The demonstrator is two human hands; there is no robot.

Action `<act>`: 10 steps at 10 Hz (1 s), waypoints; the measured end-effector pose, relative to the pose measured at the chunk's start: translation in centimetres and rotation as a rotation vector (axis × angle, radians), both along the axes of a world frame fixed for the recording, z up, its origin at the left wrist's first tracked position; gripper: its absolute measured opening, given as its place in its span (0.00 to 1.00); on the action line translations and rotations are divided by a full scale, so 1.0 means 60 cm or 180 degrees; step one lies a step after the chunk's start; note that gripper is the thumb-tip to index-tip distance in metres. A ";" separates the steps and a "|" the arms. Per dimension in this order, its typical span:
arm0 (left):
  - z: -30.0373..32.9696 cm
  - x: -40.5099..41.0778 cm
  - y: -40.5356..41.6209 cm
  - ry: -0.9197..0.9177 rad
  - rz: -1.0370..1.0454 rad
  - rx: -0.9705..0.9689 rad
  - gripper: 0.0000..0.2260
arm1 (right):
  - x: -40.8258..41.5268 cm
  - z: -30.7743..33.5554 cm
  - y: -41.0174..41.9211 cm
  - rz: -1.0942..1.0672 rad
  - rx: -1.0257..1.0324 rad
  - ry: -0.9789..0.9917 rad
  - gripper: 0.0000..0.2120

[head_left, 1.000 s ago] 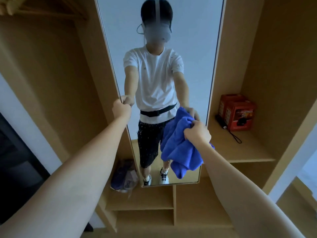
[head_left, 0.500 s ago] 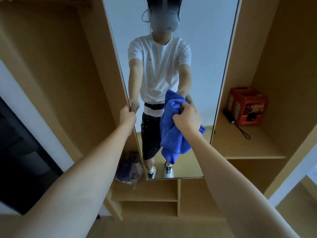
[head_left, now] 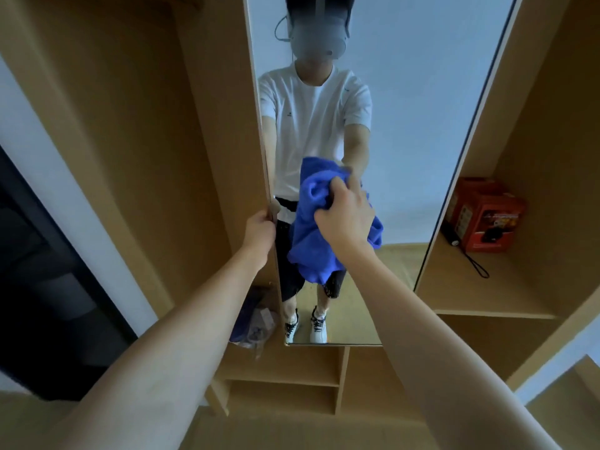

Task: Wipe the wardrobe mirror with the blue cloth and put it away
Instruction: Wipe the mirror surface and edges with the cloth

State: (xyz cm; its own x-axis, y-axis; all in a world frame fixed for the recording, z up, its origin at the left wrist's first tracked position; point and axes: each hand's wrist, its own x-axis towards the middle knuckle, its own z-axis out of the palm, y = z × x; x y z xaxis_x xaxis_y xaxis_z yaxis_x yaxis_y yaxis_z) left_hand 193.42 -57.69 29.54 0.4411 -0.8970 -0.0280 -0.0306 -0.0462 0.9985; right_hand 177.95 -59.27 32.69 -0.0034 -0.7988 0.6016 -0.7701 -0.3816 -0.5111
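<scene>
Right hand (head_left: 345,219) fingers curled tight, bunching the blue cloth (head_left: 313,235) against the mirror (head_left: 422,125); cloth hangs below the grip. Left hand (head_left: 259,230), level with it, clasps the mirror's left edge. Beyond the right hand, a red box (head_left: 487,216) sits on a shelf (head_left: 480,297).
</scene>
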 end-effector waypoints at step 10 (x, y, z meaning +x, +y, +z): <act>-0.032 0.066 0.013 0.1558 -0.0912 -0.0095 0.14 | 0.113 -0.044 0.062 -0.0409 -0.0648 0.0464 0.32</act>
State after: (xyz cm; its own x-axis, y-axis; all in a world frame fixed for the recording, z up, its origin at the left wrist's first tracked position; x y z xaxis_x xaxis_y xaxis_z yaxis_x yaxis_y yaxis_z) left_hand 197.39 -56.91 27.63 0.1220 -0.9825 -0.1408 0.4291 -0.0757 0.9001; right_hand 184.75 -55.57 30.04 0.0015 -0.6600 0.7512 -0.8787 -0.3595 -0.3141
